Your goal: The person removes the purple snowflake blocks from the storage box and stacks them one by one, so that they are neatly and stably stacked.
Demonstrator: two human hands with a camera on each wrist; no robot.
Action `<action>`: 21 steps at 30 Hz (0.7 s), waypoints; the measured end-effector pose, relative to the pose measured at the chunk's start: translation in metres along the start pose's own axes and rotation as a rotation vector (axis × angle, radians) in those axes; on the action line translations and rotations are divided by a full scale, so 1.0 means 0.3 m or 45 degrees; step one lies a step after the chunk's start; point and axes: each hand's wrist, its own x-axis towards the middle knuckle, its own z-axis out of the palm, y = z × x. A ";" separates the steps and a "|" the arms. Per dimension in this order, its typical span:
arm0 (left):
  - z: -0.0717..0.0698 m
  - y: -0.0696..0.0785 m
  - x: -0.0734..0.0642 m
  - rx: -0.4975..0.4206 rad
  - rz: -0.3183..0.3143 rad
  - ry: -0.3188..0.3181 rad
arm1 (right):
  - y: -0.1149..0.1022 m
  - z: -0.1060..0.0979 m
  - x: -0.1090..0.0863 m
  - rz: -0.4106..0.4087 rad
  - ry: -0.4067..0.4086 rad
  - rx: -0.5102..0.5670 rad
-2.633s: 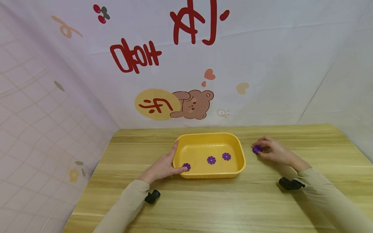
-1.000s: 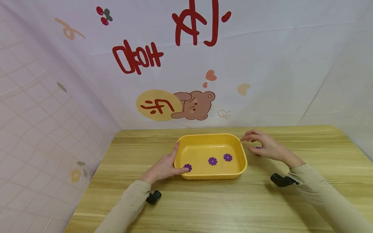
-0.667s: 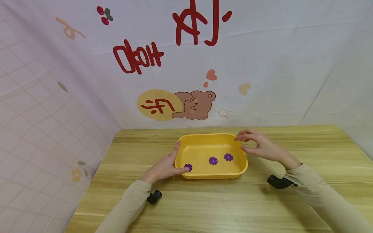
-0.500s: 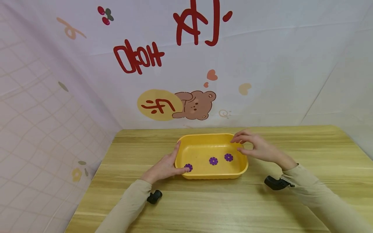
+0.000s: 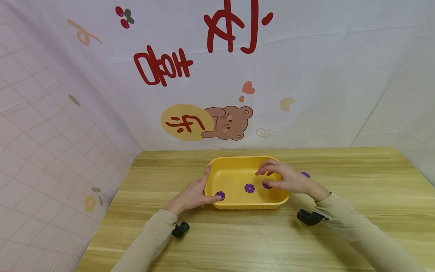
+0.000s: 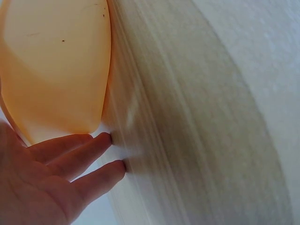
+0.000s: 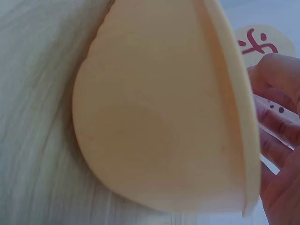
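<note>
A yellow plastic basin [image 5: 234, 205] stands on the wooden table. My left hand [image 5: 190, 194] holds its left end, thumb over the front rim; in the left wrist view, several fingers lie outside the wall. Inside lie a purple snowflake disc [image 5: 221, 195] near the left thumb, partly covered, and another purple disc [image 5: 249, 188] in the middle. A third disc [image 5: 266, 185] is partly hidden by the thumb of my right hand [image 5: 283, 177]. That hand hovers over the basin's right side, fingers spread and bent, gripping nothing. One more purple disc [image 5: 305, 174] lies on the table behind the right wrist.
The wooden table [image 5: 238, 238] extends in front of the basin and to both sides. A white printed cloth [image 5: 323, 94] hangs along its back edge. A black wrist device [image 5: 309, 217] sits below the right forearm, another black device [image 5: 180, 229] by the left.
The right hand has left the disc on the table and moved left over the basin's rim, now above the disc at the right inside. The left hand stays on the basin.
</note>
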 end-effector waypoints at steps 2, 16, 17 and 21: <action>0.000 0.000 0.000 -0.001 0.002 -0.002 | -0.005 0.008 0.012 0.002 -0.017 0.009; 0.000 0.000 0.002 -0.007 -0.003 -0.004 | 0.004 0.085 0.086 0.104 -0.232 0.272; 0.001 -0.001 0.002 -0.004 -0.004 -0.003 | 0.007 0.089 0.088 0.123 -0.248 0.307; 0.000 -0.003 0.002 0.006 -0.013 -0.010 | 0.016 0.102 0.095 0.188 -0.299 0.347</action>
